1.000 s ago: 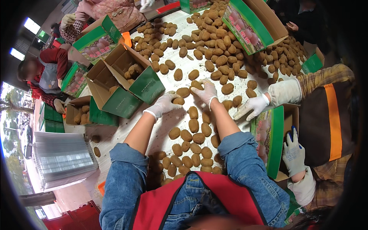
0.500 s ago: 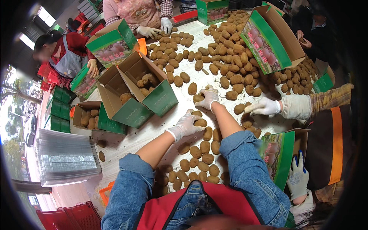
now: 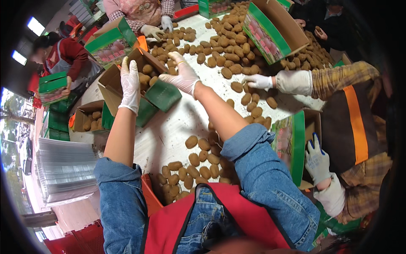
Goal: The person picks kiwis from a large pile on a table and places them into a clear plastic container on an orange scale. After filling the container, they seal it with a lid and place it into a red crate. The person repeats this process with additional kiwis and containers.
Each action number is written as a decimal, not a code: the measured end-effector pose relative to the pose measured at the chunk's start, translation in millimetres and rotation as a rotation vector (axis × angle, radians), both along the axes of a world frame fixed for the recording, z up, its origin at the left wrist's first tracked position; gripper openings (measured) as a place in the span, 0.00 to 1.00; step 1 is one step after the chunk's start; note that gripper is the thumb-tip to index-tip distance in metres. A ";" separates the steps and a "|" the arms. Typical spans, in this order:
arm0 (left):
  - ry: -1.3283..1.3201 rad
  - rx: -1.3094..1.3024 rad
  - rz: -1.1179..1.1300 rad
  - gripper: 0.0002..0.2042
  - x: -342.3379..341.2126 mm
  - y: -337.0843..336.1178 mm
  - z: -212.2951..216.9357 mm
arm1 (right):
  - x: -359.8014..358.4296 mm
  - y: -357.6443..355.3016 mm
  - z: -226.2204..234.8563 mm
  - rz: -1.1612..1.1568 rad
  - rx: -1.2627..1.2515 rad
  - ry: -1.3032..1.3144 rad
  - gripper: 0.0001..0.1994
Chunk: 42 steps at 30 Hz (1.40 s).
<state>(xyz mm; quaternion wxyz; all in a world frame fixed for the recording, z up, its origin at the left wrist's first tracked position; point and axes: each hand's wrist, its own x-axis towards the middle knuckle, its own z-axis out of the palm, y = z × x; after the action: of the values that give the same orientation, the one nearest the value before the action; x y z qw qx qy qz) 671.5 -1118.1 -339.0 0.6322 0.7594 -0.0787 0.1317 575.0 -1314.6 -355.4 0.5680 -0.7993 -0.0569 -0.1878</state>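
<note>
Cardboard, brown inside and green outside, makes up the open box [image 3: 146, 86] that sits on the white bench [image 3: 177, 127] at about ten o'clock from the person's lap, with a layer of brown fuzzy kiwifruit [image 3: 146, 69] already lying in it. Both white-gloved hands are over this box. The left hand [image 3: 130, 84] stands at its nine o'clock edge, fingers straight and pointing up, palm turned toward the fruit inside; its grip is spread flat and has hold of nothing that I can see. The right hand [image 3: 182, 75] hovers over the three o'clock side, above the green flap, fingers loosely curled and palm down; whether its grip has a fruit tucked beneath I cannot tell.

At six o'clock from the box, a loose scatter of kiwifruit [image 3: 198, 163] lies on the bench between the person's blue denim sleeves. At twelve to two o'clock a far larger heap of kiwifruit [image 3: 228, 46] covers the bench. A co-worker's white-gloved hand [image 3: 258, 81] reaches into the heap from three o'clock, out of a plaid sleeve with an orange stripe. A second open green box [image 3: 275, 31] tilts at one o'clock. Another person's gloved hands [image 3: 154, 29] work at twelve o'clock. At eight o'clock a stack of clear plastic trays [image 3: 65, 169] rests beside the bench.
</note>
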 end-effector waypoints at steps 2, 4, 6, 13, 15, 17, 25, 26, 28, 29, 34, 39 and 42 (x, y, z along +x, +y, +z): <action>-0.102 -0.148 -0.181 0.24 -44.0 -2.3 -16.6 | -61.3 -41.5 -26.6 -0.009 0.453 0.056 0.32; -0.176 -0.107 -0.318 0.24 -88.8 -18.7 -32.8 | -142.0 -73.0 -57.5 -0.347 0.396 -0.068 0.19; -0.171 0.061 -0.378 0.27 -136.9 -36.9 -53.2 | -251.5 -69.8 -89.0 -0.541 0.477 -0.041 0.11; 0.255 0.508 -0.940 0.29 -261.3 -123.6 -118.3 | -514.3 -22.7 -132.7 -0.398 0.095 0.618 0.09; 0.119 0.574 -1.151 0.28 -294.5 -159.8 -134.6 | -530.7 -22.9 -136.4 -0.475 0.086 0.603 0.09; -0.070 0.713 -1.259 0.28 -328.2 -188.5 -149.1 | -533.4 -26.2 -138.5 -0.505 0.037 0.524 0.10; -0.404 0.975 -0.945 0.35 -364.0 -154.8 -196.5 | -479.3 -61.5 -167.2 -0.500 -0.607 0.510 0.35; -0.359 0.964 -0.930 0.34 -360.8 -147.2 -200.1 | -466.5 -68.3 -174.3 -0.461 -0.682 0.609 0.38; -0.310 0.892 -0.961 0.29 -354.4 -136.2 -202.8 | -444.4 -75.7 -186.7 -0.466 -0.946 0.740 0.38; -0.322 0.899 -0.937 0.23 -350.9 -132.2 -201.6 | -436.6 -79.0 -191.0 -0.509 -0.969 0.677 0.34; 0.321 0.607 -0.911 0.08 -332.6 -117.0 -171.7 | -420.8 -90.9 -188.4 -0.464 -0.784 0.783 0.18; 0.252 0.678 -0.811 0.12 -296.1 -132.7 -136.6 | -391.6 -106.4 -165.3 -0.643 -0.276 0.573 0.09; -0.127 0.968 -0.770 0.10 -267.2 -177.9 -129.4 | -348.4 -119.3 -154.3 -0.753 -0.214 0.419 0.08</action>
<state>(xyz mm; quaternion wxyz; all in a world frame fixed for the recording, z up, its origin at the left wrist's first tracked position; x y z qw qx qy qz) 404.3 -1296.0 -468.3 0.2125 0.8677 -0.4354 -0.1114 226.6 -1433.9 -509.8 0.3734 -0.8394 0.3353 -0.2086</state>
